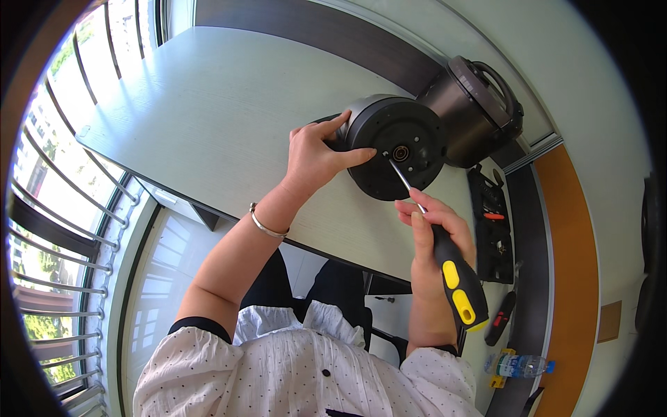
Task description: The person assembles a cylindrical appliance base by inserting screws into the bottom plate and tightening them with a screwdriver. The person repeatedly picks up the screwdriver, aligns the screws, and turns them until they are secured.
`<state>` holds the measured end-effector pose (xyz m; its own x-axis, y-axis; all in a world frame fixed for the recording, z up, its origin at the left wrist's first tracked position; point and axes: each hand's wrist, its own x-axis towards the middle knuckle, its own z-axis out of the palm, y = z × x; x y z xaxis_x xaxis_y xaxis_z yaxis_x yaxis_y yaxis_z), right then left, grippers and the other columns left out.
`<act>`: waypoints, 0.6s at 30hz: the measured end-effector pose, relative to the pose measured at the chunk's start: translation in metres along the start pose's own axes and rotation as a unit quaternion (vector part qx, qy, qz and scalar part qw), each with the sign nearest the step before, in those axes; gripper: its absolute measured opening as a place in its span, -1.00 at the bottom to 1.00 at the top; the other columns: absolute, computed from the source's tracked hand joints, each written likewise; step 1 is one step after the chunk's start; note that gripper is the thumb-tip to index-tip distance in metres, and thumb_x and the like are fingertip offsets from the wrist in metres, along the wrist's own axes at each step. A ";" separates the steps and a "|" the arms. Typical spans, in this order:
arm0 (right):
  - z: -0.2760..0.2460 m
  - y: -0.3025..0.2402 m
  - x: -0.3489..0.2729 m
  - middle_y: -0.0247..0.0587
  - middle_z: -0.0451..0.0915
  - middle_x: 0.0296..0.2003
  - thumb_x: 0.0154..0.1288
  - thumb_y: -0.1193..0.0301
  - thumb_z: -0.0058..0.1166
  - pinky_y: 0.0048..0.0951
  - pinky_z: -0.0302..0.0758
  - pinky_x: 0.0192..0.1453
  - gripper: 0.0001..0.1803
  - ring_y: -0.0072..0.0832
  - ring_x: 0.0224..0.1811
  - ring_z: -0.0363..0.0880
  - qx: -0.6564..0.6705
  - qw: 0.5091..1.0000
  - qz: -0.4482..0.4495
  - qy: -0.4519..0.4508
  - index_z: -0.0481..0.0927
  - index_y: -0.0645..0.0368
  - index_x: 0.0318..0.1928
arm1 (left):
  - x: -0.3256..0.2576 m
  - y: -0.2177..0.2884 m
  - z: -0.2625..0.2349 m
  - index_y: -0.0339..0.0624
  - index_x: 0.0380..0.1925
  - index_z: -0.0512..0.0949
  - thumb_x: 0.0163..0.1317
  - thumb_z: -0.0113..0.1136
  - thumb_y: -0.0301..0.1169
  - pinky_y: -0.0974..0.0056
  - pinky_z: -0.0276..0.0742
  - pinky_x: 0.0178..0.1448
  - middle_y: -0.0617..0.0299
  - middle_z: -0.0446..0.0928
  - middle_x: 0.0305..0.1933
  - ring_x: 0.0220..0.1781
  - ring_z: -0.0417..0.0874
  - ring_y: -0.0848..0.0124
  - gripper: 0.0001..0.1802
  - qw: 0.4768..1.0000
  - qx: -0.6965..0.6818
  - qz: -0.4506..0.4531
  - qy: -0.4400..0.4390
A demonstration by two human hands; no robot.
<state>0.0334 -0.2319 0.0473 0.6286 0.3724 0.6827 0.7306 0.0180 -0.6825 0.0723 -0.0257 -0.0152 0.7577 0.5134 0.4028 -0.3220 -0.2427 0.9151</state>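
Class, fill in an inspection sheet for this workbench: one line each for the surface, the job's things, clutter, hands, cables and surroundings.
Surface: pale grey table, mostly bare.
Job's things: round black appliance base tipped on its side, underside facing the person; black-and-yellow screwdriver, tip at the middle of the underside.
Clutter: dark cooker body behind the base; open black tool case; second screwdriver and a water bottle at lower right.
Hands: left hand steadies the base's rim; right hand grips the screwdriver.
Cables: nothing seen.
Surroundings: barred window at left; orange floor strip at right.
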 end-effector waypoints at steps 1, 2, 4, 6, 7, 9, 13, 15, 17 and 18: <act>0.000 0.000 0.000 0.10 0.63 -0.08 0.25 0.60 0.21 -0.39 0.62 -0.08 -0.84 -0.26 -0.16 0.73 -0.003 1.000 -0.002 -0.001 0.46 0.26 -0.26 | 0.000 0.000 0.000 -0.36 0.07 0.57 -0.30 0.54 -0.09 0.41 0.45 -0.30 0.29 0.51 -0.62 -0.56 0.50 0.54 -0.13 1.000 0.002 0.000 0.000; 0.000 0.000 0.000 0.10 0.63 -0.08 0.25 0.60 0.21 -0.39 0.62 -0.08 -0.84 -0.26 -0.16 0.73 -0.003 1.000 -0.003 -0.001 0.46 0.26 -0.26 | 0.000 -0.001 0.000 -0.36 0.07 0.57 -0.30 0.54 -0.09 0.41 0.45 -0.30 0.29 0.51 -0.62 -0.56 0.50 0.53 -0.13 1.000 0.005 0.000 -0.001; 0.000 0.000 0.000 0.10 0.63 -0.08 0.25 0.61 0.21 -0.39 0.62 -0.08 -0.84 -0.25 -0.16 0.73 -0.004 1.000 -0.005 -0.003 0.45 0.26 -0.26 | 0.000 0.001 0.000 -0.36 0.07 0.57 -0.30 0.54 -0.09 0.41 0.45 -0.30 0.29 0.50 -0.62 -0.56 0.50 0.54 -0.13 1.000 0.002 -0.004 -0.001; 0.000 0.000 0.000 0.10 0.63 -0.08 0.25 0.61 0.20 -0.39 0.62 -0.08 -0.84 -0.25 -0.16 0.73 -0.001 1.000 -0.003 -0.002 0.45 0.26 -0.26 | 0.000 0.001 0.000 -0.36 0.07 0.57 -0.30 0.54 -0.09 0.41 0.45 -0.30 0.29 0.50 -0.62 -0.56 0.50 0.54 -0.13 1.000 0.002 -0.008 -0.002; 0.000 0.000 -0.001 0.09 0.63 -0.08 0.25 0.61 0.20 -0.39 0.62 -0.07 -0.84 -0.25 -0.16 0.72 0.000 1.000 -0.002 -0.002 0.45 0.26 -0.26 | 0.000 0.001 0.000 -0.36 0.07 0.57 -0.30 0.54 -0.09 0.42 0.44 -0.30 0.29 0.50 -0.62 -0.56 0.50 0.54 -0.13 1.000 0.004 -0.010 -0.003; -0.002 0.001 0.000 0.19 0.60 -0.07 0.33 0.61 0.08 -0.31 0.66 -0.06 -0.89 -0.18 -0.15 0.71 -0.020 0.999 -0.020 -0.026 0.42 0.31 -0.22 | 0.000 0.001 -0.001 -0.36 0.07 0.57 -0.30 0.54 -0.09 0.42 0.44 -0.30 0.29 0.50 -0.61 -0.55 0.49 0.54 -0.13 1.000 0.005 -0.010 -0.002; -0.004 0.002 -0.001 0.24 0.58 -0.06 0.37 0.60 0.01 -0.26 0.69 -0.06 -0.92 -0.14 -0.15 0.70 -0.026 0.999 -0.030 -0.035 0.40 0.33 -0.19 | 0.000 0.001 -0.001 -0.36 0.07 0.57 -0.30 0.54 -0.09 0.42 0.43 -0.31 0.29 0.49 -0.62 -0.56 0.49 0.54 -0.13 1.000 0.003 -0.006 -0.001; -0.004 0.001 -0.001 0.25 0.57 -0.06 0.37 0.60 0.01 -0.26 0.69 -0.06 -0.92 -0.14 -0.15 0.70 -0.029 0.998 -0.033 -0.035 0.40 0.33 -0.19 | 0.000 0.001 0.000 -0.36 0.07 0.57 -0.30 0.54 -0.09 0.42 0.43 -0.31 0.30 0.49 -0.62 -0.56 0.49 0.54 -0.13 1.000 0.002 -0.005 -0.001; -0.002 0.000 -0.002 0.20 0.59 -0.07 0.33 0.61 0.07 -0.30 0.67 -0.07 -0.90 -0.17 -0.16 0.71 -0.019 0.999 -0.026 -0.022 0.41 0.31 -0.21 | 0.000 0.000 0.000 -0.36 0.07 0.57 -0.30 0.55 -0.09 0.42 0.43 -0.31 0.30 0.49 -0.63 -0.57 0.49 0.54 -0.13 1.000 -0.001 -0.003 -0.001; -0.001 0.000 -0.002 0.15 0.61 -0.07 0.29 0.63 0.13 -0.34 0.64 -0.07 -0.87 -0.21 -0.16 0.72 -0.007 1.000 -0.017 -0.010 0.43 0.28 -0.23 | 0.000 0.000 0.000 -0.36 0.07 0.57 -0.30 0.55 -0.09 0.42 0.43 -0.31 0.30 0.49 -0.63 -0.57 0.49 0.54 -0.13 1.000 0.000 -0.003 -0.001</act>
<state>0.0321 -0.2333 0.0462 0.5980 0.3898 0.7004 0.7555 0.0179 -0.6550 0.0724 -0.0255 -0.0156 0.7611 0.5131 0.3968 -0.3175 -0.2387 0.9177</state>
